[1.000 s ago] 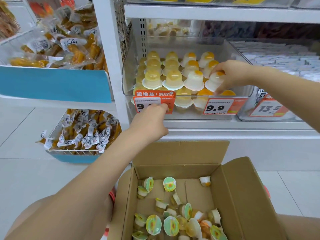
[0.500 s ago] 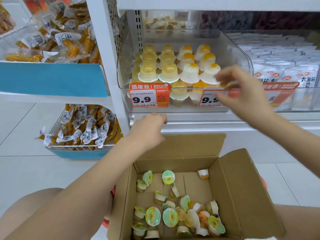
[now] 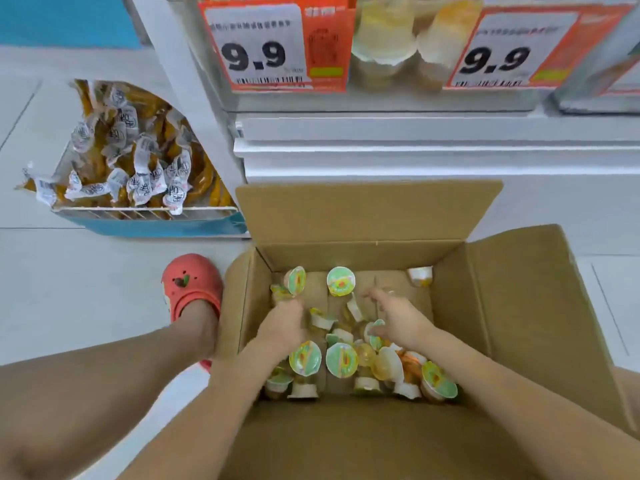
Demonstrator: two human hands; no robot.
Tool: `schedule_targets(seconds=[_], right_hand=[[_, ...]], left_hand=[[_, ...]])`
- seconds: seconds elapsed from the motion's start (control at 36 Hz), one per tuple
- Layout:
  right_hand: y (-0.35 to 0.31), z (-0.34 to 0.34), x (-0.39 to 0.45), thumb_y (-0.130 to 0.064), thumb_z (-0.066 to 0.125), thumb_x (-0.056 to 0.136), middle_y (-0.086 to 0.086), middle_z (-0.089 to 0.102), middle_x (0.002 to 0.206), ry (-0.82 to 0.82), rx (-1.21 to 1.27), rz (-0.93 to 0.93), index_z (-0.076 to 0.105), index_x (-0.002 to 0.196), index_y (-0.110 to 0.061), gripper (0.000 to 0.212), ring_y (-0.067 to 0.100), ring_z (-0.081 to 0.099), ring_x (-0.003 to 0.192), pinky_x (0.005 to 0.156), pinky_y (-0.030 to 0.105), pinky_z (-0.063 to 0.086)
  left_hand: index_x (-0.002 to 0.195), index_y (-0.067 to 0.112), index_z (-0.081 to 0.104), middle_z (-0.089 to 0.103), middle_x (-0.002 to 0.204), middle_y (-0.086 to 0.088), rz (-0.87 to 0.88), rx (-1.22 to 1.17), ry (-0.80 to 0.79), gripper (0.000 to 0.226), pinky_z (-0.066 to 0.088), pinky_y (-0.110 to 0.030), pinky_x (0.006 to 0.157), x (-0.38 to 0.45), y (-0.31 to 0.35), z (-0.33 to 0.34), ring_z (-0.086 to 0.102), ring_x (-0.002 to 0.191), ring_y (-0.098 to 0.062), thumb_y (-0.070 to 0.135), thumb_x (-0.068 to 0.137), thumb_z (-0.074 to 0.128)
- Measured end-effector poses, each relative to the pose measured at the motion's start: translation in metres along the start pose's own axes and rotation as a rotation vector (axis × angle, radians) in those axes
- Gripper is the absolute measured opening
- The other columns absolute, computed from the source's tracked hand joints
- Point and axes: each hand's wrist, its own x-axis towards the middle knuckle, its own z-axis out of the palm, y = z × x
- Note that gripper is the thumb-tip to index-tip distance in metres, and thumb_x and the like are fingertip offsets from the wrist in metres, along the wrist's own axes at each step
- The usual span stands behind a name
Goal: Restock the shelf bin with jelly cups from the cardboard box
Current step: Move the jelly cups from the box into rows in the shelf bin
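Both hands are down inside the open cardboard box (image 3: 512,296), which fills the lower centre and right of the frame with its flaps folded out.

Left hand (image 3: 282,325), lower centre: back of the hand faces the camera, fingers bent down among the jelly cups (image 3: 341,358) at the left side of the box floor. Fingertips are hidden and blurred; cannot tell whether they hold a cup.

Right hand (image 3: 398,318), just right of centre: fingers spread and reaching forward over the pile, blurred. Cannot tell whether anything is pinched.

Jelly cups lie loose on the box floor, most clustered toward the near wall, tipped on their sides or upside down, green-and-yellow foil lids showing. One white cup (image 3: 420,275) sits apart in the far right corner.

Upper centre of the frame: the front of the clear shelf bin (image 3: 381,98), with yellow jelly cups stacked behind its wall. Two orange price tags reading 9.9 hang on it, one at upper centre (image 3: 273,46), one at upper right (image 3: 512,50).

Left of the frame: a wire basket with a blue front (image 3: 156,223) holding wrapped brown snacks (image 3: 135,157). A red clog (image 3: 192,285) on the person's foot stands on pale floor tile beside the box's left wall.
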Motion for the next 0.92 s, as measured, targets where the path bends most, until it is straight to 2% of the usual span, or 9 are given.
schedule_targets(seconds=[0.08, 0.17, 0.25, 0.42, 0.53, 0.64, 0.69, 0.78, 0.92], right_hand=[[0.013, 0.024, 0.032, -0.017, 0.078, 0.074, 0.011, 0.048, 0.135, 0.063, 0.16, 0.137, 0.038, 0.139, -0.019, 0.076, 0.026, 0.049, 0.123, 0.095, 0.031, 0.043], [0.023, 0.045, 0.054, -0.015, 0.08, 0.072, 0.01, 0.047, 0.136, 0.064, 0.269, 0.2, 0.036, 0.141, -0.017, 0.081, 0.026, 0.046, 0.126, 0.098, 0.028, 0.039], [0.028, 0.058, 0.068, -0.013, 0.083, 0.068, 0.01, 0.052, 0.13, 0.051, 0.339, 0.183, 0.042, 0.137, -0.016, 0.081, 0.025, 0.047, 0.122, 0.096, 0.026, 0.039], [0.036, 0.06, 0.084, -0.018, 0.087, 0.064, 0.011, 0.052, 0.124, 0.04, 0.289, 0.176, 0.051, 0.129, -0.015, 0.074, 0.024, 0.051, 0.113, 0.081, 0.018, 0.035], [0.034, 0.054, 0.079, -0.022, 0.087, 0.063, 0.008, 0.053, 0.118, 0.054, 0.238, 0.141, 0.051, 0.125, -0.018, 0.072, 0.021, 0.051, 0.108, 0.08, 0.02, 0.037], [0.023, 0.036, 0.056, -0.022, 0.083, 0.068, 0.005, 0.057, 0.102, 0.145, 0.27, 0.071, 0.048, 0.12, -0.022, 0.063, 0.019, 0.05, 0.096, 0.065, 0.024, 0.033], [0.015, 0.022, 0.042, -0.023, 0.082, 0.07, 0.005, 0.059, 0.103, 0.157, 0.269, 0.043, 0.048, 0.119, -0.02, 0.06, 0.019, 0.051, 0.097, 0.069, 0.028, 0.036], [-0.002, -0.007, 0.017, -0.03, 0.081, 0.073, 0.0, 0.062, 0.115, 0.151, 0.242, 0.011, 0.054, 0.123, -0.022, 0.058, 0.012, 0.052, 0.106, 0.079, 0.024, 0.039], [-0.042, -0.07, -0.033, -0.037, 0.079, 0.074, -0.001, 0.063, 0.123, 0.133, -0.008, -0.132, 0.06, 0.126, -0.021, 0.058, 0.016, 0.054, 0.116, 0.091, 0.019, 0.038]], left_hand=[[0.103, 0.014, 0.059, 0.067, 0.096, -0.004, -0.089, -0.231, 0.012, 0.035, 0.053, -0.032, 0.076, 0.02, -0.001, 0.038, 0.064, 0.093, -0.022, 0.021, 0.072, 0.073], [0.111, 0.01, 0.056, 0.066, 0.102, -0.002, -0.165, -0.402, 0.046, 0.057, 0.049, -0.028, 0.075, 0.033, 0.006, 0.06, 0.063, 0.096, -0.02, 0.035, 0.067, 0.082], [0.12, 0.005, 0.046, 0.062, 0.108, -0.007, -0.258, -0.49, 0.093, 0.064, 0.041, -0.024, 0.072, 0.045, 0.011, 0.069, 0.059, 0.102, -0.024, 0.025, 0.07, 0.081], [0.12, 0.007, 0.053, 0.065, 0.107, -0.007, -0.279, -0.519, 0.125, 0.061, 0.039, -0.019, 0.071, 0.057, 0.006, 0.074, 0.06, 0.101, -0.022, 0.019, 0.068, 0.083], [0.123, 0.01, 0.053, 0.064, 0.111, -0.006, -0.196, -0.497, 0.157, 0.062, 0.04, -0.019, 0.075, 0.05, 0.005, 0.07, 0.059, 0.106, -0.023, 0.014, 0.068, 0.081], [0.12, 0.011, 0.056, 0.064, 0.108, -0.004, -0.05, -0.456, 0.202, 0.055, 0.04, -0.019, 0.075, 0.039, 0.008, 0.058, 0.06, 0.102, -0.021, 0.012, 0.068, 0.077], [0.113, 0.012, 0.06, 0.064, 0.105, -0.002, 0.044, -0.421, 0.211, 0.05, 0.043, -0.022, 0.075, 0.034, 0.014, 0.046, 0.06, 0.101, -0.021, 0.011, 0.066, 0.075], [0.124, 0.013, 0.055, 0.061, 0.116, -0.004, 0.127, -0.386, 0.192, 0.061, 0.048, -0.03, 0.086, 0.022, 0.03, 0.02, 0.058, 0.108, -0.021, 0.015, 0.067, 0.076], [0.127, 0.01, 0.048, 0.058, 0.111, -0.001, 0.258, -0.426, 0.195, 0.072, 0.041, -0.021, 0.082, -0.015, 0.065, -0.043, 0.058, 0.101, -0.018, 0.015, 0.065, 0.084]])
